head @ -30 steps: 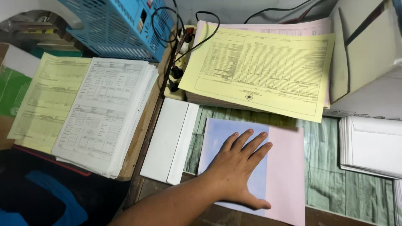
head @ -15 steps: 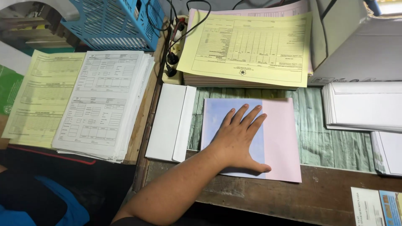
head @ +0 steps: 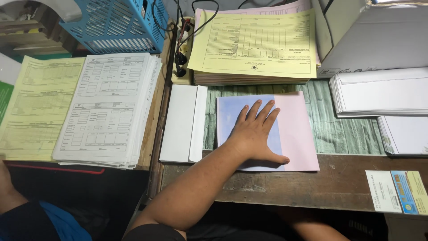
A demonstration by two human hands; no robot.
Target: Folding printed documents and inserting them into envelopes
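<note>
On the wooden desk, the left hand lies open, flat on the blue sheet.

One hand flat on paper. Two loose sheets: one blue sheet, one pink sheet. Two yellow form stacks, one white form stack. One blue basket. One power strip. One white envelope.

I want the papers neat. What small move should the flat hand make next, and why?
Probably the left hand should slide the light blue paper sheet rightward: it covers only the left part of the pink paper sheet, leaving the right part bare.
</note>
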